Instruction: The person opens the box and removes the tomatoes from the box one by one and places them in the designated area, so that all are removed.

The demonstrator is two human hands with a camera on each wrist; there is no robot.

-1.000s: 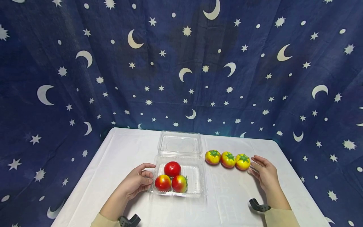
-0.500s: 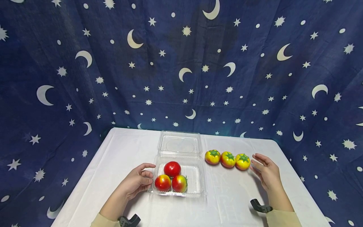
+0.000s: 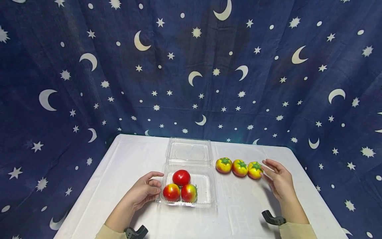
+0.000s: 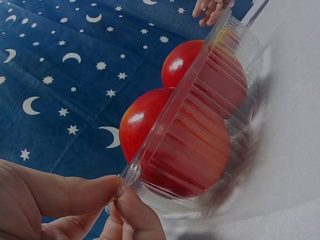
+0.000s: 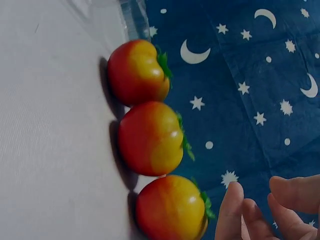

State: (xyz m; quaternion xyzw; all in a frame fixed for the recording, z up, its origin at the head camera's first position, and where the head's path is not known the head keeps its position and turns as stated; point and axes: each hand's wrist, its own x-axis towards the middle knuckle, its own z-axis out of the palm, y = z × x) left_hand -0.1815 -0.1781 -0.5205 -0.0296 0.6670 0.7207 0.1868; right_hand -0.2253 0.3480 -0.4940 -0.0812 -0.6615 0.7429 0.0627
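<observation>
A clear plastic clamshell container (image 3: pixel 207 191) stands with its lid laid back. Inside its left part sit three red-and-yellow tomatoes, a fully red one (image 3: pixel 181 178) behind two others. My left hand (image 3: pixel 145 190) pinches the container's left rim between thumb and finger, plain in the left wrist view. To the right, three yellow-red tomatoes with green leafy tops lie in a touching row: a left one (image 3: pixel 223 165), a middle one (image 3: pixel 240 168) and a right one (image 3: pixel 255 170). My right hand (image 3: pixel 280 181) is beside the right one, fingers loosely spread, gripping nothing; whether its fingertips touch it I cannot tell.
The container's lid (image 3: pixel 189 151) lies toward the back of the white-covered table (image 3: pixel 238 212). A blue curtain (image 3: pixel 191 66) with moons and stars surrounds the table's back and sides.
My right hand shifted slightly right, then came back left, close to the rightmost tomato. My left hand, the container and the tomatoes have stayed in place.
</observation>
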